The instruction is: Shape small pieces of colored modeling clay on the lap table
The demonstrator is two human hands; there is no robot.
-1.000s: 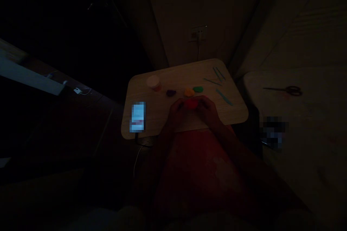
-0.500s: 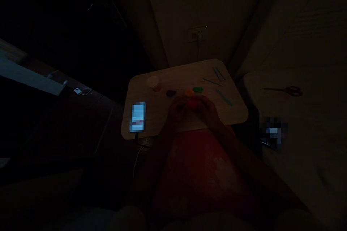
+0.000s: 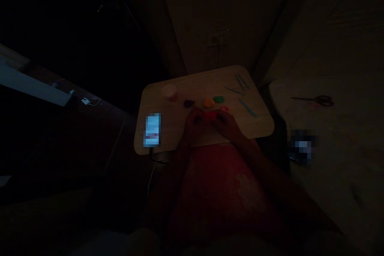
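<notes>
In dim light, a red lump of modelling clay (image 3: pixel 211 115) spans the gap between my two hands over the small wooden table (image 3: pixel 168 136). My left hand (image 3: pixel 194 121) is closed on its left side, fingers curled. My right hand (image 3: pixel 227 124) grips the other side with bent fingers. Just beyond the right fingertips lies a small pinkish-red ring-like piece (image 3: pixel 225 109). Past the hands are an orange lump (image 3: pixel 209 103), a green lump (image 3: pixel 219 99) and a dark purple lump (image 3: pixel 189 103) of clay. Finer detail of the fingers is lost in the dark.
A lidded tub (image 3: pixel 170 92) stands at the back left, a lit, blurred-out phone (image 3: pixel 152 130) with a cable at the front left. Several thin blue-green tools (image 3: pixel 248 108) lie to the right. Scissors (image 3: pixel 321 100) and another blurred device (image 3: pixel 303 148) rest on the pale surface at right.
My right hand has shifted slightly lower, and the small pinkish-red ring-like piece now shows beyond it. The red clay between the hands looks narrower. The other clay lumps have not moved.
</notes>
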